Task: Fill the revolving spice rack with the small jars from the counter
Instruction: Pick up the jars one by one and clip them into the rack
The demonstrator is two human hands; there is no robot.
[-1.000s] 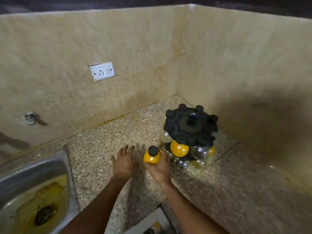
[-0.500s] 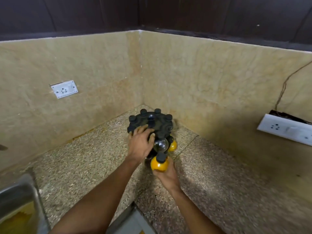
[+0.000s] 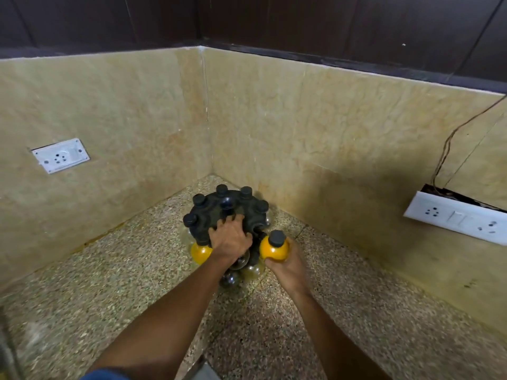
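Note:
The black revolving spice rack (image 3: 212, 215) stands in the counter's back corner, with several black-capped round jars hanging around its rim. My left hand (image 3: 230, 238) grips the front edge of the rack's top. My right hand (image 3: 288, 263) holds a round yellow jar with a black cap (image 3: 274, 248) upright, just right of the rack's front and close to it. Another yellow jar (image 3: 200, 252) hangs on the rack's lower left. Clear and dark jars (image 3: 247, 270) sit on the lower tier, partly hidden by my left wrist.
The speckled stone counter (image 3: 109, 283) is bounded by tiled walls at the back and the right. A white wall socket (image 3: 60, 155) is on the left wall, and a switch panel (image 3: 455, 216) with loose wires is on the right wall. A sink edge (image 3: 5, 352) shows at bottom left.
My right hand has carried the yellow jar from in front of the rack to its right side and higher. My left hand stays on the rack top, and the rack appears turned.

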